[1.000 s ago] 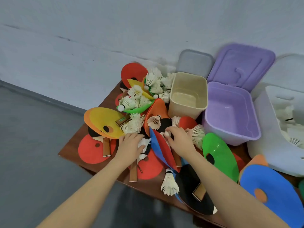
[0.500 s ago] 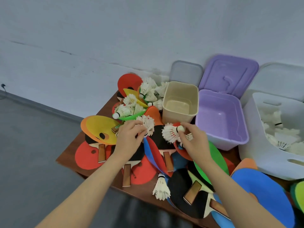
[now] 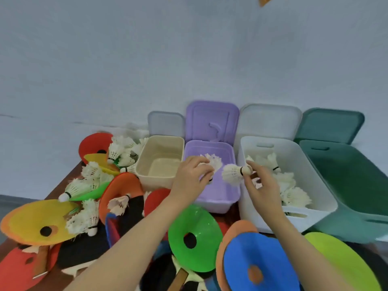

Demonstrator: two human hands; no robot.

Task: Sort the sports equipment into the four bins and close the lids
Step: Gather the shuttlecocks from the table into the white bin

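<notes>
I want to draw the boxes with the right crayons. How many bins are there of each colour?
Beige bin: 1
Purple bin: 1
White bin: 1
Dark green bin: 1
Total: 4 bins

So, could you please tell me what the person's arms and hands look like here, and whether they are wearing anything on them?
Both forearms are bare as far as the frame shows: no sleeves, gloves, watch or bracelet. The left hand and right hand show no rings that I can make out, and the nails look short and unpainted, though the picture is slightly soft.
</notes>
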